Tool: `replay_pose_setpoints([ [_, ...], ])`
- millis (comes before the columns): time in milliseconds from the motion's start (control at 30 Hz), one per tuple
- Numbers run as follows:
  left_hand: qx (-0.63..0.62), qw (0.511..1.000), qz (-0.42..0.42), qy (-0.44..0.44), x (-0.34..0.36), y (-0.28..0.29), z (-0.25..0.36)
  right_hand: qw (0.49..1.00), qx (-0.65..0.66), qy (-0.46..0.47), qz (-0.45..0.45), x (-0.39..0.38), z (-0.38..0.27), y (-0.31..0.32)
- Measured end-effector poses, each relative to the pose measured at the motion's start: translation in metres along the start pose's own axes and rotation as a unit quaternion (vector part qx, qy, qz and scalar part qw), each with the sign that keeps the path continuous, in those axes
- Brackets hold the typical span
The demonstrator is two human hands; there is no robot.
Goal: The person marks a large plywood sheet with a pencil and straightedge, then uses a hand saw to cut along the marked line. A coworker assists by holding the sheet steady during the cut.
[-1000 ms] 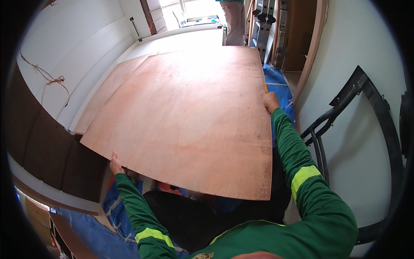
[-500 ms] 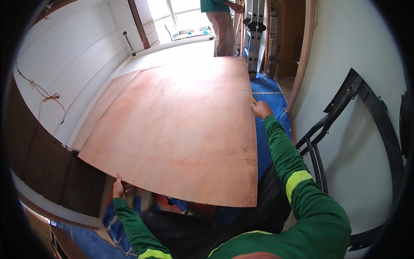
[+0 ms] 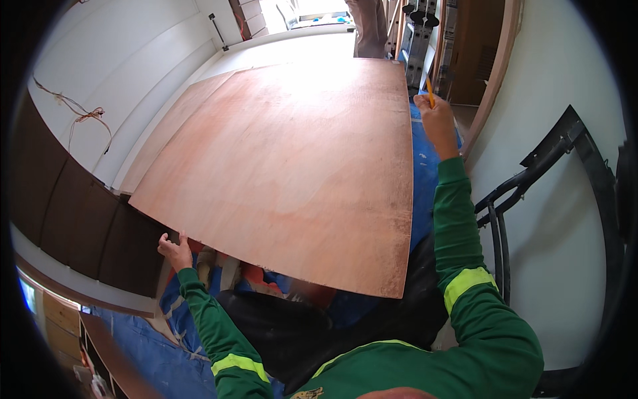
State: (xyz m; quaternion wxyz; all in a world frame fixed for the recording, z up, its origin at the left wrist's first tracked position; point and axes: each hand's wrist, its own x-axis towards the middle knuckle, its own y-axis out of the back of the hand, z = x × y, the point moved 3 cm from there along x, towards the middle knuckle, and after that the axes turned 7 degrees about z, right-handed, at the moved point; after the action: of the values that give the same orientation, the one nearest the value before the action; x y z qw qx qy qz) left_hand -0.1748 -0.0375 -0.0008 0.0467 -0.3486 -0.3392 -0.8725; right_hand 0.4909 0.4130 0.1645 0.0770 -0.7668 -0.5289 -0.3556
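A large reddish plywood sheet (image 3: 279, 173) lies across the middle, with another sheet (image 3: 146, 156) beside it along the left, on a white surface (image 3: 292, 46). My left hand (image 3: 174, 251) is at the sheet's near left edge, fingers apart and bent, one finger against the edge. My right hand (image 3: 435, 120) is closed on a yellow pencil (image 3: 430, 86), held upright just beside the sheet's right edge, near its far corner.
A person's legs (image 3: 369, 26) stand beyond the sheet. An aluminium ladder (image 3: 419, 46) stands by the doorway. A black metal frame (image 3: 558, 153) leans on the right wall. Blue sheeting (image 3: 126, 332) covers the floor. Cables (image 3: 90, 113) hang at the left panel.
My right hand has left the sheet's right edge and moved up and forward, with the pencil now raised. My left hand's fingers have spread at the edge.
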Motion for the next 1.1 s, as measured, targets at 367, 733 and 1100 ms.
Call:
replay_pose_setpoints([
  [367, -0.172, 0.981, -0.047, -0.072, -0.035, 0.048, 0.117, 0.993, 0.096, -0.07, 0.028, 0.007, 0.014, 0.002],
  [733, -0.109, 0.949, -0.222, -0.194, -0.065, 0.04, 0.13, 0.963, 0.18, -0.198, 0.02, 0.008, 0.03, 0.016],
  [1100, -0.121, 0.948, -0.237, -0.175, -0.063, 0.043, 0.132, 0.966, 0.181, -0.184, 0.019, 0.004, 0.028, 0.006],
])
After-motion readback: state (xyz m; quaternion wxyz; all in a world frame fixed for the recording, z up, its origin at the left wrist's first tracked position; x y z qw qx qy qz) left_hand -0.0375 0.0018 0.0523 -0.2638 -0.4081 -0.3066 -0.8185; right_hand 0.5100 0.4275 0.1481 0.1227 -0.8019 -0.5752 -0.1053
